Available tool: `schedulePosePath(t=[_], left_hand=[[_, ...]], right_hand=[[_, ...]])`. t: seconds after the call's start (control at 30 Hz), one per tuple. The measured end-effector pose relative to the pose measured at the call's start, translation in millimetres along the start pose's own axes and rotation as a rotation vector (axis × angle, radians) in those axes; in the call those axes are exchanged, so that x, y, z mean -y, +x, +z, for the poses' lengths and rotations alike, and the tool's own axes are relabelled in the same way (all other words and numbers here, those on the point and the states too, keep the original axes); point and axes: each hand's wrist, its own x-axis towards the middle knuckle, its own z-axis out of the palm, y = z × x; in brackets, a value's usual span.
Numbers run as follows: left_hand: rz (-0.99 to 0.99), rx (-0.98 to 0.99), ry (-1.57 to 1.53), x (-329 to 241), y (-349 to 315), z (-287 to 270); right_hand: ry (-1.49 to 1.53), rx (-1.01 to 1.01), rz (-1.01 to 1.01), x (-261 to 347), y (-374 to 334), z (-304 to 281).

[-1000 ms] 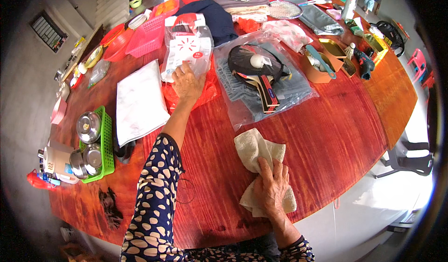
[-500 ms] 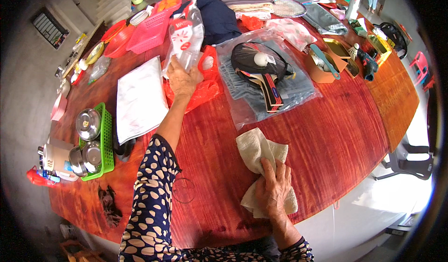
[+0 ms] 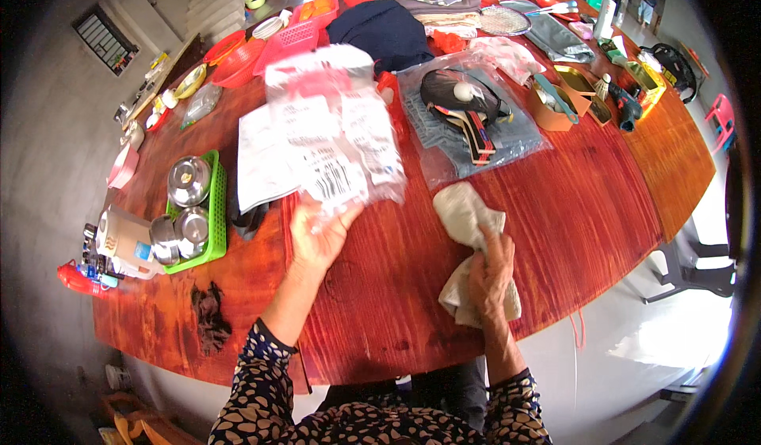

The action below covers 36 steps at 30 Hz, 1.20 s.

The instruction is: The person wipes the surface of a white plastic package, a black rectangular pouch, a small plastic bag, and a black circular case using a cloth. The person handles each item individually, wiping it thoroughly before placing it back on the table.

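Note:
My left hand (image 3: 315, 239) is closed on the near edge of a clear plastic packet (image 3: 337, 140) with white contents and a printed barcode label. The packet is held up, covering part of a flat white packet (image 3: 258, 155) and most of a red plastic bag (image 3: 390, 100) behind it. My right hand (image 3: 493, 274) grips a folded cream cloth (image 3: 462, 213) on the red-brown wooden table (image 3: 547, 231). Beyond the cloth, black-cased table tennis bats (image 3: 460, 100) and a white ball (image 3: 463, 90) rest on a clear bag of folded blue fabric (image 3: 440, 147).
A green basket (image 3: 216, 227) of steel bowls stands at left, near a pale plastic jug (image 3: 123, 239). Crumpled dark material (image 3: 209, 318) lies at the near left. Orange-brown containers (image 3: 551, 112) and a drill (image 3: 629, 112) are at right; fabrics and pink baskets (image 3: 287, 46) crowd the far side.
My left hand has lifted the clear packet and drawn it toward me, its barcode side now showing. My right hand still holds the cloth, which looks more bunched. The whole view has shifted.

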Motion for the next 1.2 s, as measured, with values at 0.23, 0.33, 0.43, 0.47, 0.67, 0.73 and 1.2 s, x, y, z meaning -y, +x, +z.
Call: schedulePosePath(t=[0.23,0.33,0.43,0.47,0.67,0.73,1.2], left_hand=[[-0.235,-0.053,-0.106,55,-114,3],[-0.293,-0.128,0.075,58,-148,11],[-0.435,-0.081,0.274,42,-149,-2],[-0.525,-0.052,0.326,33,-151,-7],[-0.721,-0.071,0.257,12,-148,-26],[-0.746,-0.174,0.422,17,-146,-17],[-0.663,-0.147,0.479,22,-150,-16]], right_hand=[[0.255,-0.094,-0.341,44,-34,1],[0.093,0.137,-0.535,79,-42,2],[0.183,0.281,-0.430,72,-54,1],[0.275,0.390,-0.278,71,-58,-3],[0.240,0.512,-0.351,74,-60,8],[0.237,0.532,-0.326,69,-58,10],[-0.226,0.260,-0.184,23,-48,15]])
